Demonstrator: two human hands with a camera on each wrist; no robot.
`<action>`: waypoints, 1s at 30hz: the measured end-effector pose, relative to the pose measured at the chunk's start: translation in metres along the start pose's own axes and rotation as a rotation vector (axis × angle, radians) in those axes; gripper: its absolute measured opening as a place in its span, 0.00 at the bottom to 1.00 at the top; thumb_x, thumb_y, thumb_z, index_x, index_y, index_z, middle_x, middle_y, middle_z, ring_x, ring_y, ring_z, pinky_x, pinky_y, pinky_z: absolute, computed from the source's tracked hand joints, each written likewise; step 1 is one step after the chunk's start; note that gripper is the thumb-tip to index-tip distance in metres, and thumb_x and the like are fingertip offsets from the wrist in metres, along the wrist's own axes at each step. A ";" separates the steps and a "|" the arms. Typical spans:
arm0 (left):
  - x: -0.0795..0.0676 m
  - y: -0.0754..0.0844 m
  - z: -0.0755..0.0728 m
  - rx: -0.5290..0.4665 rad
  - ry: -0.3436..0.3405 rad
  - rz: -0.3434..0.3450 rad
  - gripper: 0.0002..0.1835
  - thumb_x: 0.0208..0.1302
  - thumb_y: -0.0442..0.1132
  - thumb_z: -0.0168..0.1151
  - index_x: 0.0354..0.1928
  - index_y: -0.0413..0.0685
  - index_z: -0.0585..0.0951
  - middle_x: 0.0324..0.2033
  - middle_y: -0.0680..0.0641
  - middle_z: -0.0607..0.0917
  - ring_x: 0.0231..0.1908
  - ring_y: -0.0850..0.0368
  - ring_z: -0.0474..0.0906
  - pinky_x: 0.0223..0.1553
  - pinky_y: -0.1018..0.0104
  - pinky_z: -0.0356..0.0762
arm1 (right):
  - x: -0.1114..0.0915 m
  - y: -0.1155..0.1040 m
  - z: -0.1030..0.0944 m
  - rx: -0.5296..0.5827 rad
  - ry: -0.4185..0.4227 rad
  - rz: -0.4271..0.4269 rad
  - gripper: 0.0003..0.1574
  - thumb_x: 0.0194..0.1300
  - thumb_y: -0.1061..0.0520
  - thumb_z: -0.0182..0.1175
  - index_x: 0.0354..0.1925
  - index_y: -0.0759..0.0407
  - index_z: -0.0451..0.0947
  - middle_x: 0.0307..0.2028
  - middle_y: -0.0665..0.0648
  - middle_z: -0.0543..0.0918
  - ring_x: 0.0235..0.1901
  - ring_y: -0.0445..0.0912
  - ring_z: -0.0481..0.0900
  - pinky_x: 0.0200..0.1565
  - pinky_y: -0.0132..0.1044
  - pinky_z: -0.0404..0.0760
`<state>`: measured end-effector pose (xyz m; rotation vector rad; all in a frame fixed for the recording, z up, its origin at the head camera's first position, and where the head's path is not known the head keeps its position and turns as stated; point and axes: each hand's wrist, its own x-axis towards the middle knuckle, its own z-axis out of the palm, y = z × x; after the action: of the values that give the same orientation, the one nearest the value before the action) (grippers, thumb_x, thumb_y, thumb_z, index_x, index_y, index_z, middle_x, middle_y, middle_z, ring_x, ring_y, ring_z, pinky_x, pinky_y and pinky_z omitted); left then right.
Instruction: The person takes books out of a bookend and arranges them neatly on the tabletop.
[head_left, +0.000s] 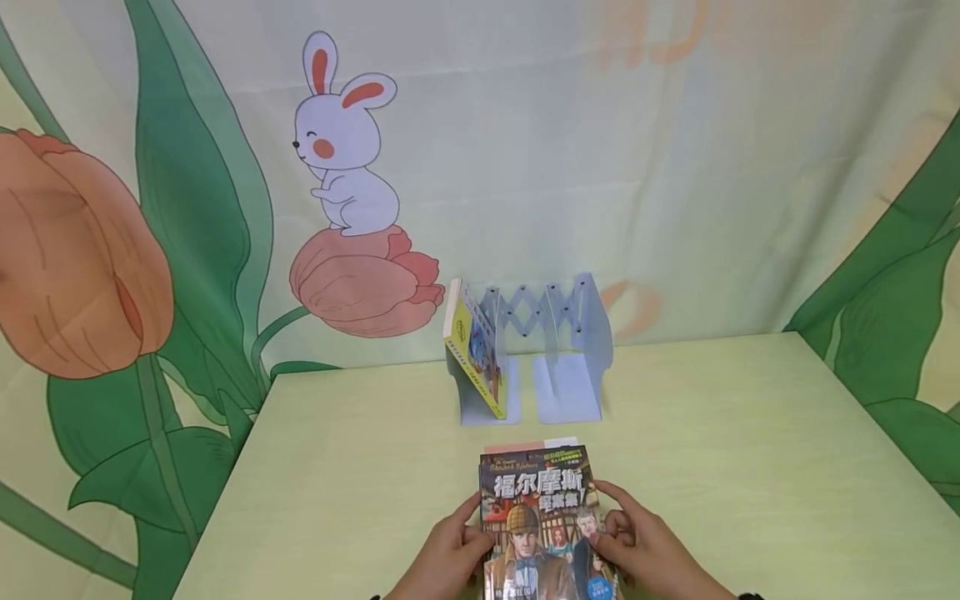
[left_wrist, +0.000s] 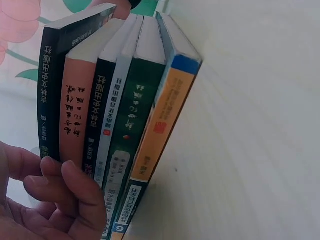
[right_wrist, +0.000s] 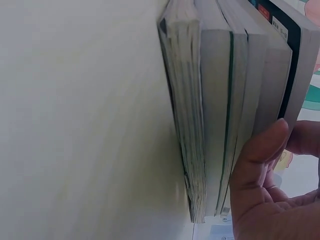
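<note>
A dark paperback book (head_left: 534, 521), its cover showing a figure in a deerstalker cap, lies on top of a book stack in front of me in the head view. My left hand (head_left: 448, 550) grips its left edge, thumb on the cover. At the opposite edge, my right hand (head_left: 643, 542) pinches the same book between thumb and fingers. The left wrist view shows the spines below, among them a salmon-pink book (left_wrist: 77, 107), a green book (left_wrist: 137, 95) and an orange-spined book (left_wrist: 165, 117) at the bottom. Pale page edges (right_wrist: 215, 100) face the right wrist camera.
Behind the stack stands a pale expandable bookend (head_left: 573, 387) with dividers. One yellow book (head_left: 474, 354) leans in its left slot. The light green tabletop (head_left: 735, 433) extends to both sides. A printed curtain (head_left: 487, 150) with a rabbit and tulips hangs at the back.
</note>
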<state>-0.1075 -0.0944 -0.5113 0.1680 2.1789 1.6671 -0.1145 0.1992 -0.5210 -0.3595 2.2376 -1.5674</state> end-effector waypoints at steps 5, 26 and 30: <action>0.001 -0.002 -0.001 0.003 -0.011 0.006 0.39 0.68 0.37 0.52 0.74 0.26 0.48 0.16 0.56 0.74 0.16 0.64 0.67 0.20 0.71 0.66 | -0.001 0.001 0.000 0.021 -0.012 -0.004 0.46 0.70 0.51 0.59 0.76 0.60 0.48 0.27 0.53 0.78 0.16 0.36 0.66 0.20 0.34 0.72; 0.002 -0.005 -0.002 -0.049 -0.016 -0.011 0.38 0.70 0.37 0.52 0.75 0.31 0.48 0.18 0.55 0.75 0.18 0.62 0.67 0.22 0.69 0.68 | -0.002 0.002 0.001 0.051 -0.023 -0.030 0.46 0.71 0.53 0.58 0.77 0.59 0.46 0.28 0.55 0.78 0.16 0.37 0.70 0.19 0.39 0.76; 0.001 -0.004 -0.001 -0.048 -0.015 -0.003 0.38 0.71 0.38 0.52 0.75 0.31 0.48 0.19 0.54 0.76 0.18 0.62 0.67 0.22 0.70 0.67 | -0.001 0.003 0.000 0.041 -0.021 -0.038 0.46 0.71 0.53 0.58 0.77 0.59 0.46 0.27 0.54 0.78 0.16 0.37 0.70 0.20 0.39 0.77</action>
<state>-0.1088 -0.0964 -0.5153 0.1635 2.1251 1.7098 -0.1132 0.2007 -0.5240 -0.4074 2.1917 -1.6191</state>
